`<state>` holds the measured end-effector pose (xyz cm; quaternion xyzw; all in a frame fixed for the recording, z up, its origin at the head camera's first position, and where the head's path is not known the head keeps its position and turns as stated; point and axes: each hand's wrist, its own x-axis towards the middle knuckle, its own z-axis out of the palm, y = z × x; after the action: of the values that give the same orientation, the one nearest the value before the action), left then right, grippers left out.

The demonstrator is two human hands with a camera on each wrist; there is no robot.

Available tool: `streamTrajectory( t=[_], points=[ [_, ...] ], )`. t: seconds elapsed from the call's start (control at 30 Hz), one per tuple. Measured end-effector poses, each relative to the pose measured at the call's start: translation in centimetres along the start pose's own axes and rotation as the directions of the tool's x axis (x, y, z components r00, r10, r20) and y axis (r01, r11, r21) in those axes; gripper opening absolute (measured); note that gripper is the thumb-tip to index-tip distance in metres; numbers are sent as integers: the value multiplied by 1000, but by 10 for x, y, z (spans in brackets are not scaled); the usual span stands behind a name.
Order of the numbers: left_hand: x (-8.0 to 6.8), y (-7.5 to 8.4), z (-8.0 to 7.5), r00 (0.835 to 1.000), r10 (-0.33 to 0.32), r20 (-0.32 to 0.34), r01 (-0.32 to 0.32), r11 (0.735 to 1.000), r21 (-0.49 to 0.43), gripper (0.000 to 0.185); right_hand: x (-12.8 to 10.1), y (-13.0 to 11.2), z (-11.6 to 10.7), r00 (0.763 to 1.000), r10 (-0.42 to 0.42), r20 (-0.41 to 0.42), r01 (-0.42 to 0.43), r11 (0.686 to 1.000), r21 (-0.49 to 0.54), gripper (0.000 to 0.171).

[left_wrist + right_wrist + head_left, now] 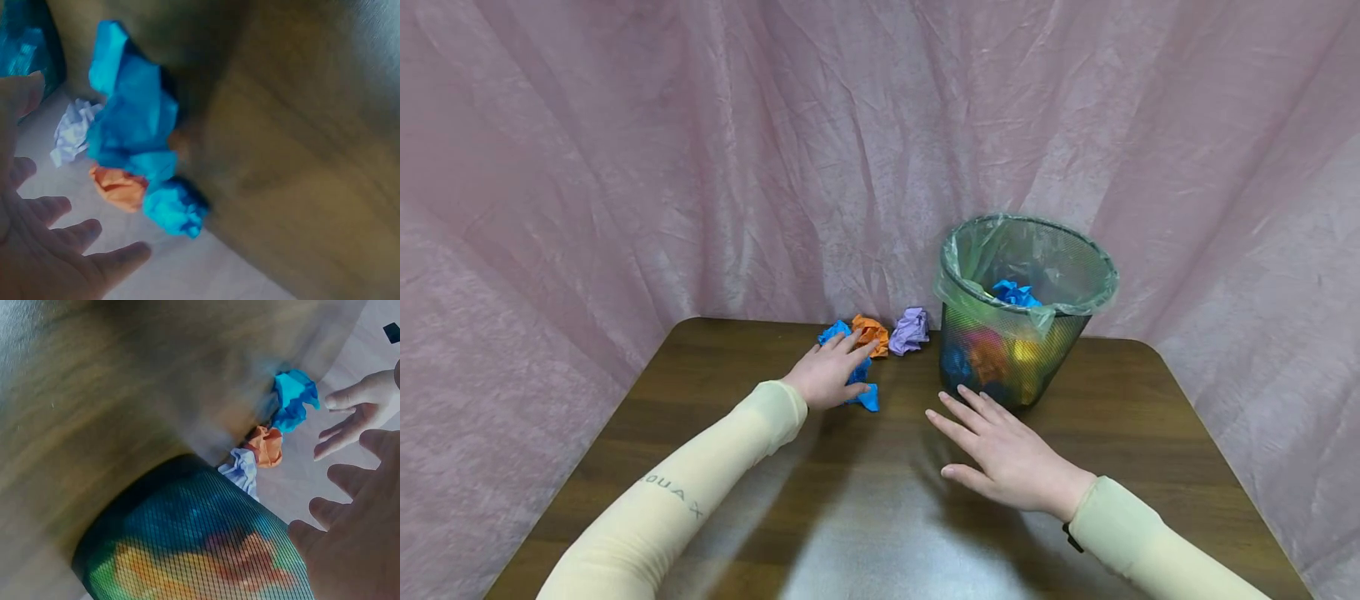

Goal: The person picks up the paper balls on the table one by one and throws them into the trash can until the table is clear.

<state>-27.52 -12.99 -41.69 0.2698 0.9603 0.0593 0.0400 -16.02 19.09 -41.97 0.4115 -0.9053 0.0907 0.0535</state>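
My left hand [829,372] hovers with spread fingers over a crumpled blue paper [134,112], which it partly hides in the head view. Just beyond lie a second blue paper ball [175,207], an orange paper ball [870,334] and a lilac paper ball [910,331], side by side near the table's back edge. My right hand [1007,454], fingers extended and apart, is held in front of a black mesh wastebasket [951,325], holding nothing. Inside the basket, a blue paper ball [1017,293] tops several colourful ones that show through the mesh.
A clear plastic liner [958,287] folds over the basket's rim. The basket stands at the back right of the brown wooden table [865,517]. A pink curtain [820,150] hangs right behind the table's back edge.
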Motion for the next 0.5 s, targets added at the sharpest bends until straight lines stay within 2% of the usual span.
streamTrajectory(
  t=[0.2, 0.5],
  points=[
    [-2, 0, 17, 998, -41, 47, 43, 998, -50, 85, 4, -3, 11, 1000, 4, 16, -4, 1000, 7, 72],
    [9, 7, 27, 987, -144, 65, 148, 988, -52, 89, 10, -4, 20, 1000, 6, 17, -6, 1000, 19, 71]
  ],
)
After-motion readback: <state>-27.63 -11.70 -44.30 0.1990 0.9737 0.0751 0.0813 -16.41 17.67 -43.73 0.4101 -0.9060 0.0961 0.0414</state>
